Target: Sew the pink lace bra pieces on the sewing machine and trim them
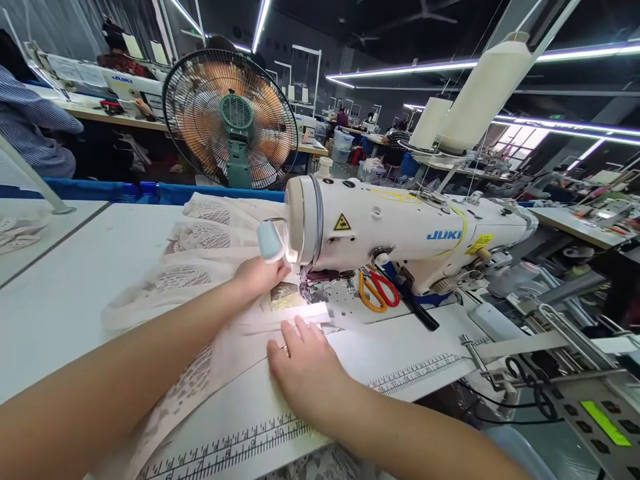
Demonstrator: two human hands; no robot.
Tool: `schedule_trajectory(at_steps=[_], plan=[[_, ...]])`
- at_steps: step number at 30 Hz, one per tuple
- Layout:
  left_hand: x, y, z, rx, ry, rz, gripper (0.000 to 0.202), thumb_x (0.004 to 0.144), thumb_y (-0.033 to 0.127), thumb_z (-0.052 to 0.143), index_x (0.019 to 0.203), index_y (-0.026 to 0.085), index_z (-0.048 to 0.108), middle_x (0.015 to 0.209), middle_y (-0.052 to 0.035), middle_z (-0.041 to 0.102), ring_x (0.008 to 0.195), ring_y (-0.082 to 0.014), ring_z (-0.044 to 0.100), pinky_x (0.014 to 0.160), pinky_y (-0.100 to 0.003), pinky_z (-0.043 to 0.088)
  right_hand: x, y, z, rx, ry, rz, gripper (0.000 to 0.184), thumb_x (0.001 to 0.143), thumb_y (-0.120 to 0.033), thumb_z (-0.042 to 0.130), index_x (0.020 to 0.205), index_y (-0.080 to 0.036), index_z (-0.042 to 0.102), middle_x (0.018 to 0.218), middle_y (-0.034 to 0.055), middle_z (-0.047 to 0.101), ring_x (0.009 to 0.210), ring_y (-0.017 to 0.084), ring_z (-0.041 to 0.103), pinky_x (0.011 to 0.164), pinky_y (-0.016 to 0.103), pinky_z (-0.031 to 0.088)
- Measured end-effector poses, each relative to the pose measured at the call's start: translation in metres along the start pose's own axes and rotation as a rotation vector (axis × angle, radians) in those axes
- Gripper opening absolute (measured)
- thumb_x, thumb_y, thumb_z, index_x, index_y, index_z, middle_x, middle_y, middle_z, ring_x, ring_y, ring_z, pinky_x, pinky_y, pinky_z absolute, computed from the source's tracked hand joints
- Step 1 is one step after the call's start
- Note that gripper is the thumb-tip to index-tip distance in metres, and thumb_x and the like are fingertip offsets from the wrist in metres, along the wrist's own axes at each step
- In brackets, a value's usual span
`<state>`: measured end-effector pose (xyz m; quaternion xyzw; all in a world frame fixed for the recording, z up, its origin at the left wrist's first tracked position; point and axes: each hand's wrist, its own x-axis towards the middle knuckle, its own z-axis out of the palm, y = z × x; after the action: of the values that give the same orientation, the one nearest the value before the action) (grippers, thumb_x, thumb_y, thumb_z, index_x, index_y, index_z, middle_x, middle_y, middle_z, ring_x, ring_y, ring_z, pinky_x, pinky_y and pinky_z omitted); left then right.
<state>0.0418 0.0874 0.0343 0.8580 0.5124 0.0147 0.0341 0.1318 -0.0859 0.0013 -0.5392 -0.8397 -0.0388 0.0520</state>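
A white JUKI sewing machine (395, 220) stands before me, its needle area partly hidden under the head. Pale lace fabric (195, 280) lies in folds on the left and runs down toward me. My left hand (261, 275) is closed beside the needle area, under a light-blue lamp (270, 241); what its fingers hold is hidden. A white fabric band (300, 313) extends in front of the presser foot. With fingers spread, my right hand (307, 357) lies flat at the band's near edge. Scissors (377, 290) with orange and red handles rest right of the needle.
Printed ruler scales (240, 447) run along the table's near edge. A black-handled tool (417, 310) lies beside the scissors. Large thread cones (485, 93) rise above the machine. Behind it stands a fan (235, 120). A control panel (595, 420) is at lower right.
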Motion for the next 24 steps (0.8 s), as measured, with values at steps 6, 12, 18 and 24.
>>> schedule_trajectory(at_steps=[6,12,18,24], plan=[[-0.035,-0.002,-0.019,-0.077,0.044,0.104,0.026,0.090,0.027,0.039,0.084,0.018,0.063,0.080,-0.0069,0.067,0.072,-0.0220,0.063,0.065,-0.029,0.047,0.007,0.021,-0.011,0.093,-0.031,-0.327,0.019,0.091,-0.031,0.055,0.101,-0.020,0.066,0.127,0.0108,0.057,0.114,0.032,0.050,0.089,0.050,0.047],[-0.097,-0.009,0.002,-0.295,0.072,0.782,0.034,0.095,0.024,0.033,0.112,0.018,0.062,0.105,-0.0090,0.069,0.090,-0.0182,0.065,0.075,-0.026,0.053,0.014,0.027,-0.020,0.154,-0.147,-0.485,0.021,0.085,-0.036,0.057,0.087,-0.021,0.072,0.085,0.0037,0.068,0.089,0.026,0.056,0.091,0.047,0.043],[-0.110,-0.014,0.019,-0.086,0.142,0.761,0.035,0.098,0.028,0.037,0.114,0.016,0.066,0.117,-0.0118,0.069,0.104,-0.0238,0.064,0.091,-0.036,0.052,-0.014,0.032,-0.015,0.213,-0.042,-0.495,0.029,0.088,-0.042,0.061,0.097,-0.015,0.068,0.096,0.0080,0.068,0.101,0.026,0.055,0.098,0.040,0.042],[-0.100,-0.019,0.043,0.000,0.315,0.781,0.041,0.098,0.034,0.038,0.116,0.010,0.066,0.125,-0.0143,0.066,0.105,-0.0267,0.062,0.092,-0.038,0.050,-0.048,0.049,-0.003,0.323,0.038,-0.192,0.040,0.090,-0.036,0.059,0.120,-0.009,0.057,0.133,0.0166,0.056,0.126,0.030,0.048,0.109,0.044,0.037]])
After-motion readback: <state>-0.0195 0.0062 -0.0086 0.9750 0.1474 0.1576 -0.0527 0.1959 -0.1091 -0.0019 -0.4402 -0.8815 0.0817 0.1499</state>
